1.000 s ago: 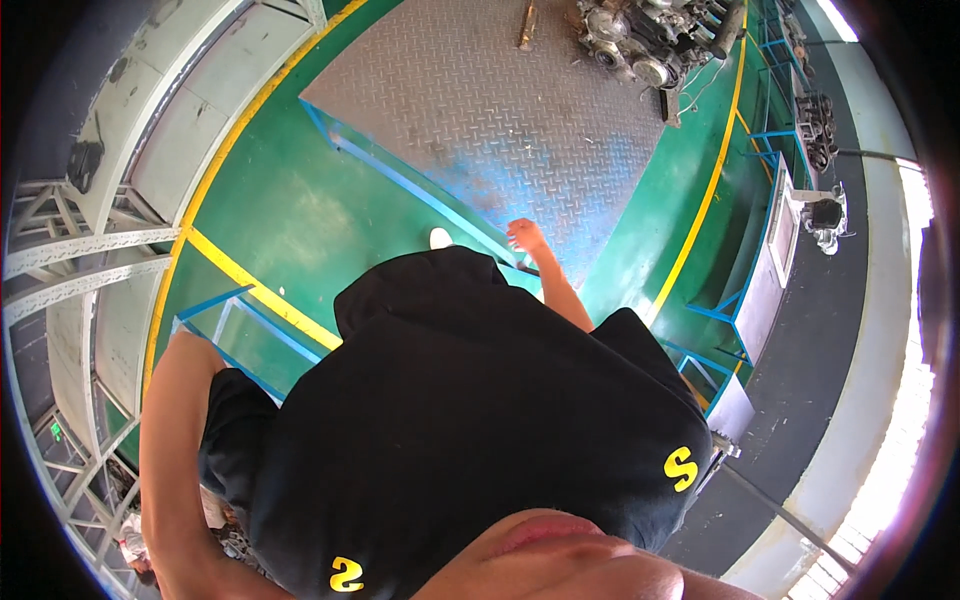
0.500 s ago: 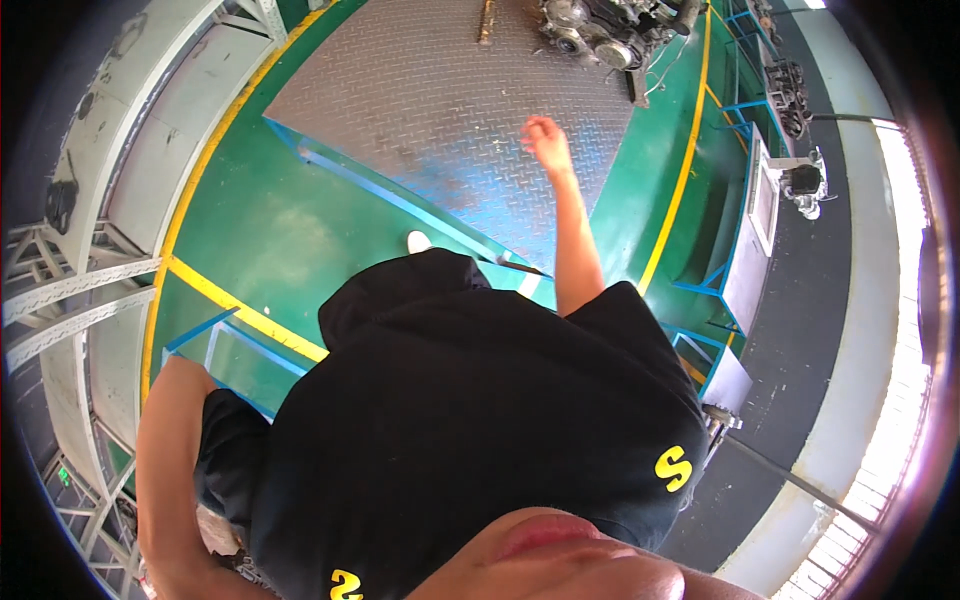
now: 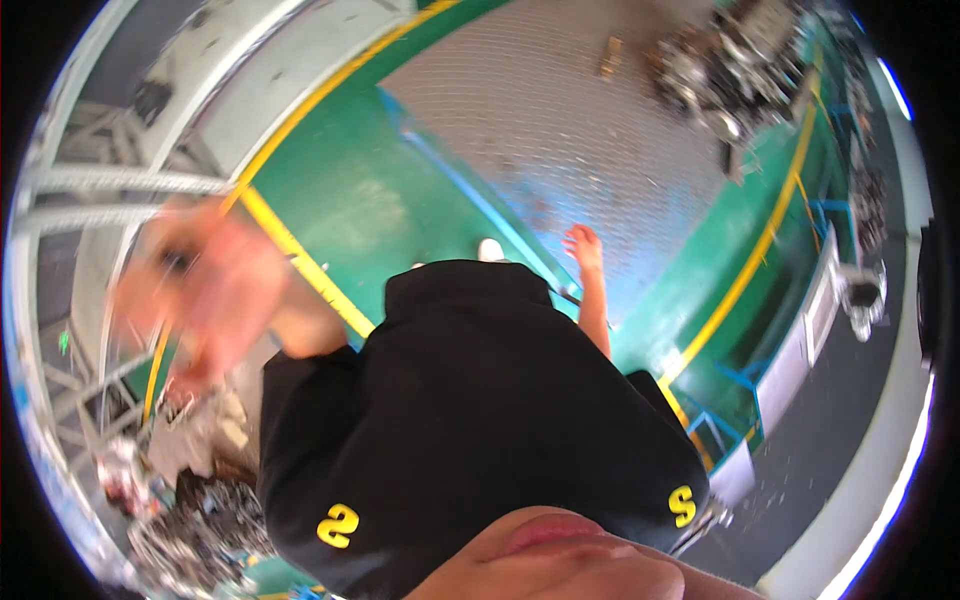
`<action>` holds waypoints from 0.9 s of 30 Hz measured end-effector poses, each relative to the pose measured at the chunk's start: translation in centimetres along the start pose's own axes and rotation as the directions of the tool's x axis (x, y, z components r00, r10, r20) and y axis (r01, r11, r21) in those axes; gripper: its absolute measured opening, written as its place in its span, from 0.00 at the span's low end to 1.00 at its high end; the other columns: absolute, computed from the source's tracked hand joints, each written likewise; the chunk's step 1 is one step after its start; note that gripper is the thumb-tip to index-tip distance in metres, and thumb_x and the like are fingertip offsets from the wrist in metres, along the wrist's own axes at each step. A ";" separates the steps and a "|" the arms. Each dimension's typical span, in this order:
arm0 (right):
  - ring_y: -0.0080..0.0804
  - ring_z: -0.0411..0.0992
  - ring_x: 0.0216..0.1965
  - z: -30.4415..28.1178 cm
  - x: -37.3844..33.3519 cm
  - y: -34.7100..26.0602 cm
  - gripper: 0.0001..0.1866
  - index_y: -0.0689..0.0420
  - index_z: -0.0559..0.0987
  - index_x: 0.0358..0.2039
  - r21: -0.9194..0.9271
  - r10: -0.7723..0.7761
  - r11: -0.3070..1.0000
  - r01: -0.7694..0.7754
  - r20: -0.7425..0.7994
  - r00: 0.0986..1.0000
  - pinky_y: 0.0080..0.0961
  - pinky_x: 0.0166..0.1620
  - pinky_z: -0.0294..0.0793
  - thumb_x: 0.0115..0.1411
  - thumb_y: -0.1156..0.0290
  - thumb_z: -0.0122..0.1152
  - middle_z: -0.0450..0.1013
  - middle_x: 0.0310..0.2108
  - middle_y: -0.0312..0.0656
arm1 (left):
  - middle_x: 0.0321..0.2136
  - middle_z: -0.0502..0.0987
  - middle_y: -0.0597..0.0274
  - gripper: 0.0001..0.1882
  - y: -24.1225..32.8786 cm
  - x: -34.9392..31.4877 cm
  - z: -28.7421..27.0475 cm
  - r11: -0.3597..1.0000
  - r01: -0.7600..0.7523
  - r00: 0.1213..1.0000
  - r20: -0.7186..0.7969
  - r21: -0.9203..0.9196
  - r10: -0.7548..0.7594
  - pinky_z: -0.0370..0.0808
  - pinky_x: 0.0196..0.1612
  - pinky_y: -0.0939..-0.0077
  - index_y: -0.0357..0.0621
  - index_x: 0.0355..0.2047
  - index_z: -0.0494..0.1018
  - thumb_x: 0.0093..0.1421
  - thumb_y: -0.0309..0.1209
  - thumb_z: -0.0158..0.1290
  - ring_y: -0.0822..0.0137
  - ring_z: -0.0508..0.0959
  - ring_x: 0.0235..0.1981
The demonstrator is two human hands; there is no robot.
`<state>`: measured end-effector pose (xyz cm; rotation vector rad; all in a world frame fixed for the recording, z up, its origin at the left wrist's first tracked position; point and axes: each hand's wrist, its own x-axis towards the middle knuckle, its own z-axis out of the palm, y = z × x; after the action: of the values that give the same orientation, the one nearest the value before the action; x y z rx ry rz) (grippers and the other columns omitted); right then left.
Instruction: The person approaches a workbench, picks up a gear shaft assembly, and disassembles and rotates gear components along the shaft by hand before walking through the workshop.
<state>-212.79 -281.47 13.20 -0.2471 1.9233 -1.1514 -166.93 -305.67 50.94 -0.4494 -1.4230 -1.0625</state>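
Note:
My left hand [image 3: 215, 285] is raised close in front of me at the left, smeared by motion. A small dark spot shows on it, too blurred to make out, and I cannot tell whether the hand holds anything. My right hand [image 3: 583, 245] hangs low with loosely parted fingers and nothing in it. It appears over the near edge of a tread-plate metal table [image 3: 530, 110], which has worn blue paint and a blue frame. Whether it touches the table I cannot tell. A silver engine assembly [image 3: 730, 75] rests at the table's far right.
A small brownish part [image 3: 611, 57] lies on the table. At lower left stand more engine parts [image 3: 195, 530] beside a greyish surface [image 3: 200, 430]. Yellow lines [image 3: 300, 255] cross the green floor [image 3: 350, 190]. Blue-framed stands [image 3: 795, 375] run along the right.
My left hand has come up into view from low at the left. The view has turned, so the table and engine appear farther right. My right arm now appears lower, near the table's edge.

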 end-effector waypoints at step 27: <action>0.26 0.72 0.37 17.0 -15.8 -31.4 0.16 0.61 0.74 0.47 0.200 -0.761 0.619 0.759 -0.086 0.643 0.24 0.41 0.72 0.68 0.64 0.46 0.75 0.38 0.42 | 0.37 0.64 0.61 0.25 -13.7 -7.8 12.6 0.762 0.627 0.724 -0.240 -0.163 -0.647 0.63 0.59 0.45 0.40 0.48 0.60 0.57 0.43 0.53 0.67 0.69 0.38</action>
<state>-197.93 -300.90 43.67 -1.0302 1.6716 -1.8959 -183.68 -299.95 41.27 0.1831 -1.3016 -1.6658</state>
